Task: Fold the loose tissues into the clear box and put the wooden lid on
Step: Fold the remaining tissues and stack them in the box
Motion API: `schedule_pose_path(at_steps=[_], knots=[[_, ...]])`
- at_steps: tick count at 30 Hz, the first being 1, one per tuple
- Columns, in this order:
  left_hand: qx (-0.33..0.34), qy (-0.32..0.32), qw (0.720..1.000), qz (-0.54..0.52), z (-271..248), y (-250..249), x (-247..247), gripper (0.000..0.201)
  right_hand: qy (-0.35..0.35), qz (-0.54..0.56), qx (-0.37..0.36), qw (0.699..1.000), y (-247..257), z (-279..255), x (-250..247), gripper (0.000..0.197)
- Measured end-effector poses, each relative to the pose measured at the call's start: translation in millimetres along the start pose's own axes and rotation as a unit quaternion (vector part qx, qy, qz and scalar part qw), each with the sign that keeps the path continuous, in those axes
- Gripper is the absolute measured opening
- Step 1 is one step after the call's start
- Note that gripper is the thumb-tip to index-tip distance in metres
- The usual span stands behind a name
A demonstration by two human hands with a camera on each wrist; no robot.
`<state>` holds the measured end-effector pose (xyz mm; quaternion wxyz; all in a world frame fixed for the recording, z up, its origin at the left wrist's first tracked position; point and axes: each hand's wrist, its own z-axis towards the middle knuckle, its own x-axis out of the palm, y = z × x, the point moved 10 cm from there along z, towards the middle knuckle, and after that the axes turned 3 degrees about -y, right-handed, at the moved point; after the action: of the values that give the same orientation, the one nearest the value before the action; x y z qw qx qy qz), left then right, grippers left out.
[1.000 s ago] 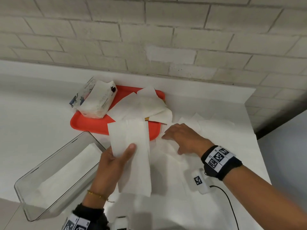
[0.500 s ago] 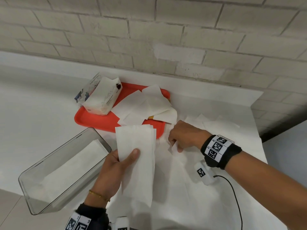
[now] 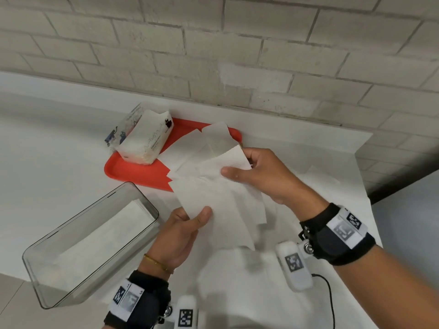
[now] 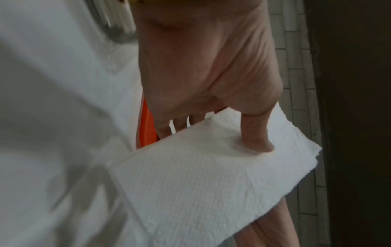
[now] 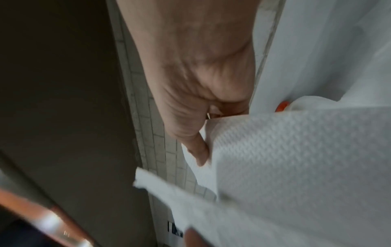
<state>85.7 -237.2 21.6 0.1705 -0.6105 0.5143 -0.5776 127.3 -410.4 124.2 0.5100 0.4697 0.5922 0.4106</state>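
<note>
My left hand (image 3: 190, 224) holds a folded white tissue stack (image 3: 213, 210) above the table, thumb (image 4: 257, 133) pressed on top and fingers underneath. My right hand (image 3: 249, 172) pinches another white tissue (image 3: 228, 160) by its far edge, lifted over the stack; in the right wrist view that tissue (image 5: 296, 150) curls against the thumb. The clear box (image 3: 90, 243) stands at the lower left with folded tissues lying flat inside. More loose tissues (image 3: 209, 141) lie on the red tray (image 3: 133, 172). No wooden lid is in sight.
An opened tissue pack (image 3: 145, 138) lies on the tray's left end. White paper sheeting (image 3: 237, 293) covers the table (image 3: 47, 150). A brick wall (image 3: 213, 55) runs close behind, and the table's right edge (image 3: 365, 186) drops to a dark gap.
My right hand left the table surface and lifted a tissue up over the stack. The left hand kept its stack and tilted it toward the right hand.
</note>
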Motion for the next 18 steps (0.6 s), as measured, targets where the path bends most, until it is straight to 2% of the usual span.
schedule_pose_path(at_steps=[4,5,7,9,12,14,16,18], knots=[[-0.023,-0.015,0.998,-0.051,8,6,14,0.034,-0.049,-0.067,-0.053,0.995,2,-10,13,0.016],[-0.025,-0.022,0.998,-0.054,9,6,16,0.032,-0.044,-0.061,-0.051,0.996,-1,-12,17,0.023],[-0.019,-0.04,0.997,-0.066,11,6,16,0.035,-0.011,-0.016,-0.012,1.0,-15,-17,23,0.056],[-0.009,-0.055,0.995,-0.087,12,6,11,0.038,0.016,0.01,0.023,1.0,-30,-26,26,0.068],[0.003,-0.06,0.992,-0.109,14,8,2,0.045,0.064,-0.089,0.051,0.993,-61,-42,30,0.058],[0.012,-0.066,0.992,-0.103,15,7,-4,0.05,0.031,-0.135,0.072,0.988,-85,-46,22,0.034],[0.032,-0.08,0.993,-0.082,15,4,-13,0.059,-0.028,-0.096,0.078,0.992,-101,-47,6,0.02],[0.053,-0.096,0.993,-0.044,11,2,-29,0.072,-0.06,-0.038,0.077,0.995,-110,-50,-7,0.017]])
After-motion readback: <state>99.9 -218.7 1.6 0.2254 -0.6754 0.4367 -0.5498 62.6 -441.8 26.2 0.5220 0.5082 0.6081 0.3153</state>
